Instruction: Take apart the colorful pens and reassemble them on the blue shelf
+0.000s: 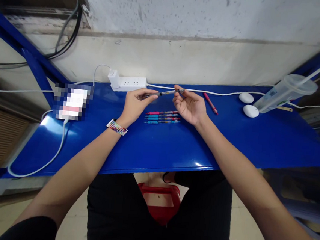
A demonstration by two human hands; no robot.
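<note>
Above the blue table, my left hand [135,104] pinches the left end of a slim pen [167,93] between thumb and fingers. The pen is dark with a clear stretch, lying nearly level. My right hand [190,104], palm turned up, has its thumb and fingers closed on the pen's other end. My fingers partly cover it, so I cannot tell whether it is whole or in parts. Just below my hands several pens lie side by side, a pink pen [156,113] at the back and a light blue pen [159,122] in front. Right of my right hand lies a red-pink pen part [210,103].
A white power strip [132,83] with a plugged charger stands by the wall. At left a blurred phone [72,102] has a white cable. Two white egg-shaped objects, one a rounded piece [250,111], sit near a tilted clear plastic cup [281,92]. A red stool [160,203] is below.
</note>
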